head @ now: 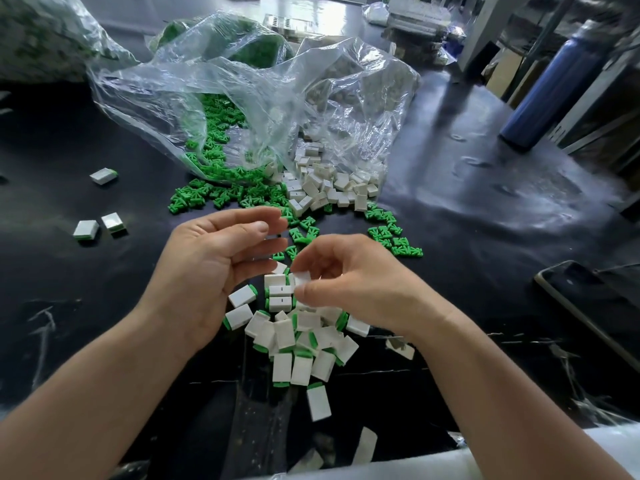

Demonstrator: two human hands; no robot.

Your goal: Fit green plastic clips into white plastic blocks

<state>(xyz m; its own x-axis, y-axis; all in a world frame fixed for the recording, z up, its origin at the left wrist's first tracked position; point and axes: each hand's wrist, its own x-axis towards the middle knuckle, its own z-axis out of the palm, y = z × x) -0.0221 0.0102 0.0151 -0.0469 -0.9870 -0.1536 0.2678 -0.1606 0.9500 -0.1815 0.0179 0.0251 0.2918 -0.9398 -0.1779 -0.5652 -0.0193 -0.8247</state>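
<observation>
Midway through the job: one heap fitted, many loose parts left.

A pile of fitted blocks [301, 344], white with green ends showing, lies by the desk's [467, 188] near edge, with a few more toward its left edge. Unfitted green clips [221, 197] and white blocks [329, 190] spill from a clear bag [242, 98] farther back, so I judge much remains. The right hand [349, 282] pinches one white block [302, 278] just above the pile; whether its clip is in, I cannot tell. The left hand [214, 261] hangs beside it, fingers loosely spread, holding nothing.
</observation>
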